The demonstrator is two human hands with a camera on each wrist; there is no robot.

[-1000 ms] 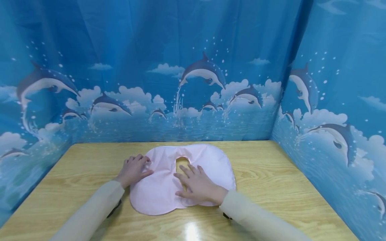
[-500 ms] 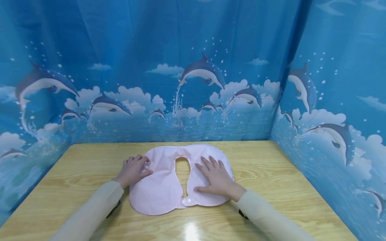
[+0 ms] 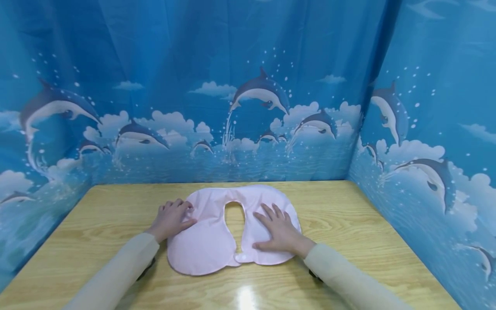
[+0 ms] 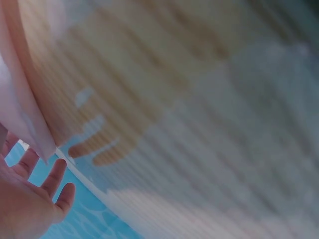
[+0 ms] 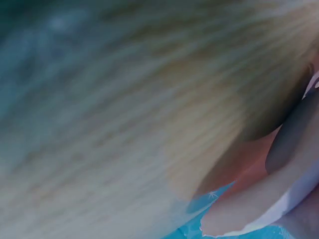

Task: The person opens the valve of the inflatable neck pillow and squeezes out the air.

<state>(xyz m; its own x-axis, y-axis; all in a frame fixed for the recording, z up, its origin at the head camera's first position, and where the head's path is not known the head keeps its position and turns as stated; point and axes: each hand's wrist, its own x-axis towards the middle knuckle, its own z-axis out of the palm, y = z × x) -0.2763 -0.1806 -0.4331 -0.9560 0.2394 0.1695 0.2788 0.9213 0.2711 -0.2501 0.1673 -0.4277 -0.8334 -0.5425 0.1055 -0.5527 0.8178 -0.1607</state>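
Pressing flat, my right hand (image 3: 281, 233) rests open on the pink bib (image 3: 211, 245). At nine o'clock, my left hand (image 3: 170, 218) rests loosely curled on its edge.

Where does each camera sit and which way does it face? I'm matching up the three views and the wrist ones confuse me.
Head: worn on the head, looking forward and down at the wooden table, the pink bib and the dolphin curtain; both sleeves, the left hand and the right hand show.
Left wrist: at the left wrist, close and blurred; fingers and pink cloth edge show.
Right wrist: at the right wrist, close and blurred; part of the hand shows.
Shared: all show the wood grain; head and left wrist share the bib.
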